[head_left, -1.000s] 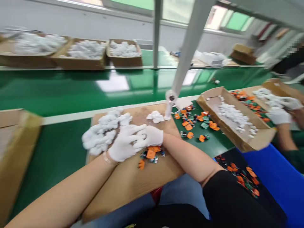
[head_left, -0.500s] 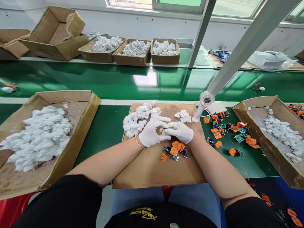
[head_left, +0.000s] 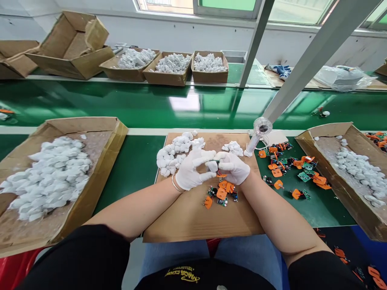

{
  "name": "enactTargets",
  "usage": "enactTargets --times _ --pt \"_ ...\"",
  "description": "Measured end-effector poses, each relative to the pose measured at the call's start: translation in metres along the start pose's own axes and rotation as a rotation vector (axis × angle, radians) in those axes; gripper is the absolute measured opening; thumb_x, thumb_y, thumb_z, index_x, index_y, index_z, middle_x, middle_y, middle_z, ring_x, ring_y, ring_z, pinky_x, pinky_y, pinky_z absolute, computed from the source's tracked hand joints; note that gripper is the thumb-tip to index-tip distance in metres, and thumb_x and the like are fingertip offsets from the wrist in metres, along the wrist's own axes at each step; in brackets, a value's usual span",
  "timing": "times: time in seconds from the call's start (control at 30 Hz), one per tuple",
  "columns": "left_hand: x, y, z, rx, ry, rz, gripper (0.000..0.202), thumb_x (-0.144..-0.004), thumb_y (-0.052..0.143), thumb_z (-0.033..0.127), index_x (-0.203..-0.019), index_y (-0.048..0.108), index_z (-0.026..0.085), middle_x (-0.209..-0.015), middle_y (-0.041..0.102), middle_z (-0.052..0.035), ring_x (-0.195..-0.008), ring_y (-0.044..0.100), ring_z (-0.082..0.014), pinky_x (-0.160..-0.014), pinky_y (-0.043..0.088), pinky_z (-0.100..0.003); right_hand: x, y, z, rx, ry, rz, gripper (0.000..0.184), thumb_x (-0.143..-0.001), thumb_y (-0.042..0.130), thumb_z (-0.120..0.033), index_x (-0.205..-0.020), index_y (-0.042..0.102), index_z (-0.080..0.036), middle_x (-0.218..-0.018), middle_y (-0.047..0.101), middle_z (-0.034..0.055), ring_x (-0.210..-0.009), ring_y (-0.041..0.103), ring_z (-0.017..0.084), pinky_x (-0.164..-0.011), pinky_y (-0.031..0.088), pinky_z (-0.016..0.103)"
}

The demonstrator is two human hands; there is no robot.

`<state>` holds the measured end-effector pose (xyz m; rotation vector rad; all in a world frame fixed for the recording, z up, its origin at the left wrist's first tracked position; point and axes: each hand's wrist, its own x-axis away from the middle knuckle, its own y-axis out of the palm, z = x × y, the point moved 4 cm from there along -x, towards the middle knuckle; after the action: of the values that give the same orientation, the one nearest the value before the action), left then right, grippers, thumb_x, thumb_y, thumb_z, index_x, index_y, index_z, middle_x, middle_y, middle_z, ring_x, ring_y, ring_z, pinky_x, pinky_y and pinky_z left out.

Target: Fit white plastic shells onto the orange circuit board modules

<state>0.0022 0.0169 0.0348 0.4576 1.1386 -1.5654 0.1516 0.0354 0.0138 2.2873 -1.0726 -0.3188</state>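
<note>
My left hand [head_left: 193,172], in a white glove, pinches a small white piece [head_left: 213,166] between thumb and fingers. Close against it, my right hand [head_left: 235,168], also gloved, closes its fingers on a small circuit board with an orange tab [head_left: 221,175], partly hidden by the glove. The board and white piece meet between the hands; whether they are joined I cannot tell. Just below lies a cluster of circuit boards with orange tabs [head_left: 222,193] on a cardboard sheet [head_left: 199,225]. Beyond my hands sit a pile of white pieces [head_left: 169,155] and a smaller pile [head_left: 232,148].
A clear small fan [head_left: 256,135] stands at the sheet's right corner, beside scattered boards [head_left: 302,164]. Cardboard trays of white pieces flank me, left [head_left: 116,137] and right [head_left: 329,181]. A green conveyor belt [head_left: 136,102] runs across, with boxes [head_left: 169,78] behind it and a slanted post [head_left: 320,56].
My hands have turned and parted slightly, so the white piece and orange tab now show between them. Items on the green belt have shifted left.
</note>
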Motion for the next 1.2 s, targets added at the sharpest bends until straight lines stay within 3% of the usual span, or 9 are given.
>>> enactTargets --times 0.13,0.33,0.5,0.7,0.8,0.97,1.2 --pt "0.002 -0.002 0.002 -0.152 0.046 0.081 0.053 -0.087 0.070 0.049 -0.131 0.058 0.022 -0.115 0.073 -0.0106 -0.103 0.070 -0.0238 -0.096 0.056 -0.043 -0.001 -0.004 0.001 0.005 -0.024 0.041 0.041 -0.059 0.094 -0.036 -0.079 0.065 -0.016 -0.076 0.068 0.0024 -0.067 0.062 0.014 -0.062 0.048 0.026" --pt "0.001 -0.002 0.007 -0.156 0.119 0.090 0.062 -0.087 0.071 0.048 -0.140 0.052 0.024 -0.114 0.074 -0.0107 -0.105 0.069 -0.0248 -0.095 0.054 -0.043 -0.002 -0.002 0.001 0.021 -0.040 0.073 0.041 -0.055 0.096 -0.035 -0.074 0.064 -0.016 -0.072 0.070 0.0021 -0.061 0.061 0.013 -0.053 0.045 0.023" --pt "0.003 0.000 0.006 -0.182 0.118 0.019 0.053 -0.095 0.060 0.043 -0.143 0.048 0.026 -0.120 0.072 -0.0105 -0.103 0.069 -0.0225 -0.093 0.053 -0.042 -0.001 0.000 0.000 0.024 -0.024 0.087 0.044 -0.051 0.097 -0.034 -0.073 0.064 -0.017 -0.066 0.069 -0.0002 -0.056 0.061 0.012 -0.052 0.045 0.023" --pt "0.005 0.002 0.000 -0.266 0.043 -0.049 0.051 -0.097 0.055 0.047 -0.140 0.052 0.021 -0.134 0.064 -0.0159 -0.121 0.063 -0.0274 -0.102 0.050 -0.046 -0.002 -0.008 -0.001 0.024 -0.014 0.125 0.044 -0.051 0.097 -0.034 -0.073 0.063 -0.017 -0.068 0.069 -0.0009 -0.058 0.062 0.013 -0.054 0.048 0.024" --pt "0.005 0.003 -0.008 -0.223 0.002 -0.090 0.051 -0.097 0.055 0.047 -0.139 0.054 0.020 -0.134 0.064 -0.0162 -0.118 0.064 -0.0266 -0.102 0.051 -0.046 -0.004 -0.014 -0.001 0.025 -0.023 0.156 0.043 -0.055 0.096 -0.037 -0.073 0.063 -0.016 -0.066 0.067 -0.0009 -0.057 0.061 0.013 -0.052 0.046 0.023" --pt "0.001 0.005 -0.013 -0.123 0.035 -0.188 0.044 -0.100 0.050 0.041 -0.138 0.055 0.020 -0.131 0.066 -0.0143 -0.117 0.065 -0.0239 -0.100 0.053 -0.042 -0.005 -0.016 0.001 0.007 0.003 0.154 0.045 -0.049 0.098 -0.034 -0.072 0.063 -0.017 -0.067 0.067 -0.0013 -0.060 0.062 0.014 -0.058 0.049 0.026" --pt "0.000 -0.001 -0.005 -0.146 0.055 -0.049 0.055 -0.093 0.062 0.037 -0.143 0.046 0.020 -0.142 0.057 -0.0188 -0.131 0.056 -0.0285 -0.106 0.049 -0.049 -0.006 -0.018 -0.001 0.065 -0.015 0.132 0.043 -0.052 0.096 -0.035 -0.073 0.064 -0.016 -0.070 0.069 -0.0001 -0.062 0.063 0.013 -0.058 0.049 0.026"
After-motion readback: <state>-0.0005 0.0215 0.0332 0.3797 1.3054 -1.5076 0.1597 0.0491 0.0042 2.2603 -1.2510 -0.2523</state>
